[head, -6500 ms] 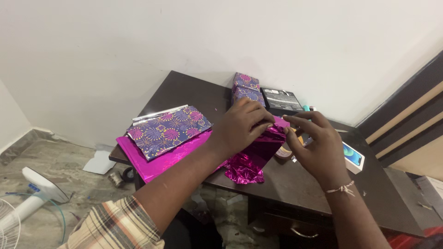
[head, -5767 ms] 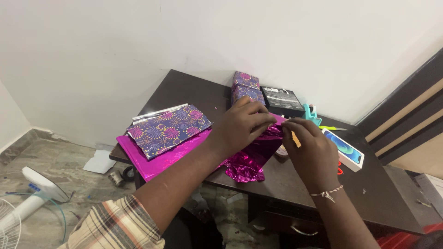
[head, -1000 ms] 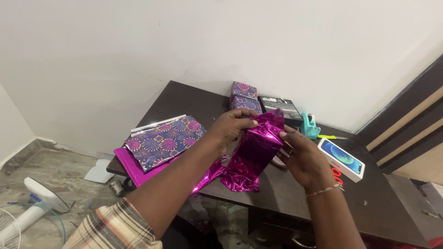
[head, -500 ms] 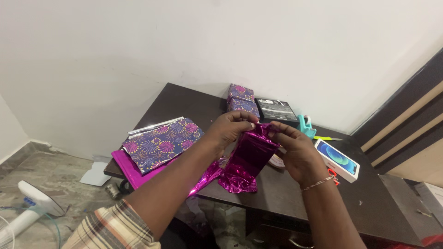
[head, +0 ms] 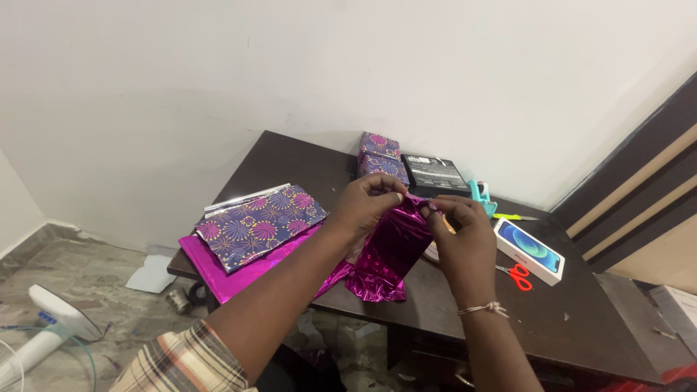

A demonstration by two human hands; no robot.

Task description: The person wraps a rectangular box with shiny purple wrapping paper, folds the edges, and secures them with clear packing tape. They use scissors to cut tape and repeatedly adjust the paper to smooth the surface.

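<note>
Parcel [head: 390, 250] contents hidden under magenta foil, both hands' grip [head: 367, 205] [head: 459, 232].

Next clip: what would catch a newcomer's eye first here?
The shiny magenta foil-wrapped parcel at the centre, pinched at its top by the left hand and right hand above the dark table. Next, the purple firework-patterned sheet lying on magenta paper at the table's left.

My feed is evenly bright and soft, with no hard shadows on the white wall [head: 218, 65]. The magenta foil wrap [head: 392, 250] throws small glints, and I see everything reasonably sharp.
</note>
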